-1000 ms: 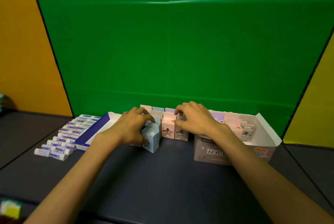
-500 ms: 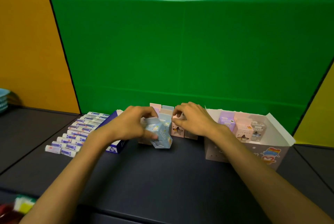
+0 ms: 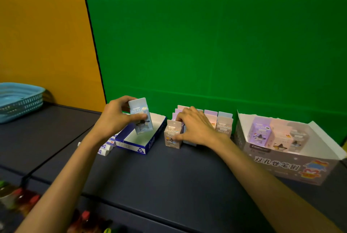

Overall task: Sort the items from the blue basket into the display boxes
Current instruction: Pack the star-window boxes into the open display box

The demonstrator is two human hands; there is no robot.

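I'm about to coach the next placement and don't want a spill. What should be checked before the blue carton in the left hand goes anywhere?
1. Grip on the blue carton: ok; the left hand pinches it, tilted, in the air.
2. Right hand steadying the loose cartons: ok; it rests on that cluster on the table.
3. Room in the grey display box: ok; three cartons stand at its back and bare floor shows in front.
4. Blue-and-white box below the carton: ok; it looks empty.
5. Which box this carton belongs in: cannot tell.
6. Blue basket emptied: cannot tell; its inside is mostly out of sight.
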